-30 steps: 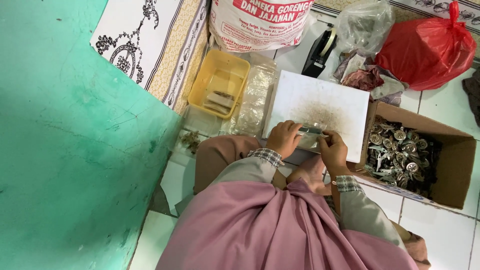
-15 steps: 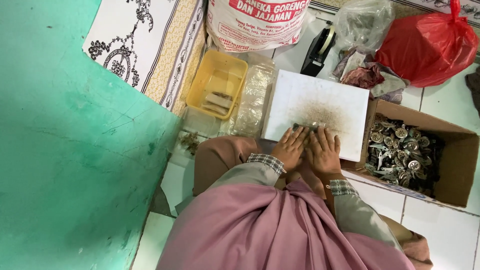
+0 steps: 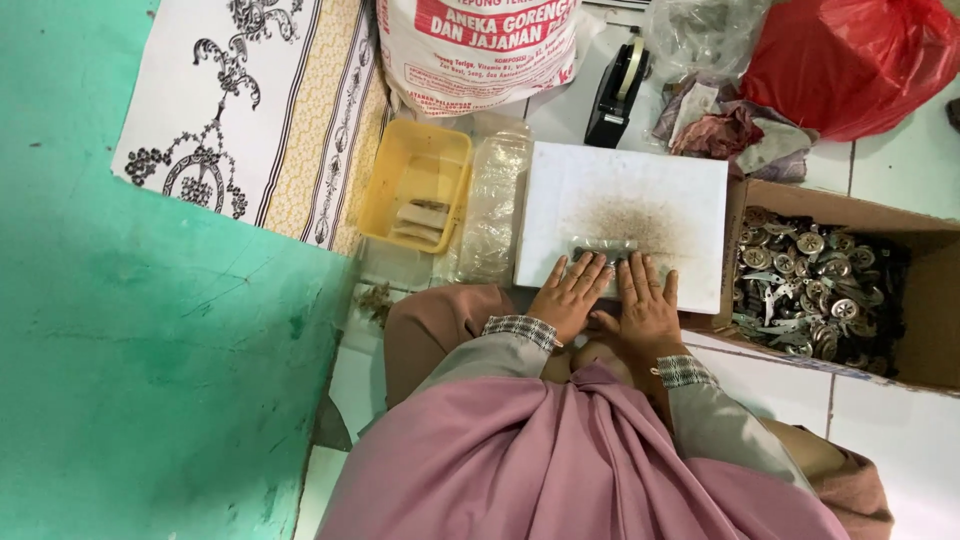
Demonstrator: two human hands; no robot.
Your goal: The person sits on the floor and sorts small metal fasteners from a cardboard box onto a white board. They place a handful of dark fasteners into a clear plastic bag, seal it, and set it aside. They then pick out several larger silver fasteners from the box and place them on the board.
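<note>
A white board (image 3: 622, 195) with a brown smudge in its middle lies on the tiled floor in front of me. My left hand (image 3: 572, 293) and my right hand (image 3: 646, 304) lie flat side by side on its near edge, fingers stretched out. Under the fingertips sits a small clear packet (image 3: 603, 249) with grey metal pieces in it; both hands press down on it.
An open cardboard box (image 3: 905, 225) of several metal parts stands at the right. A yellow tray (image 3: 414, 185) and a clear plastic bag (image 3: 493, 205) lie left of the board. Behind are a printed sack (image 3: 476, 50), a tape dispenser (image 3: 616, 92), rags and a red bag (image 3: 846, 62). A green wall (image 3: 150, 350) is at the left.
A second ago both hands held the small packet up with bent fingers. They have since laid it on the board and flattened out over it.
</note>
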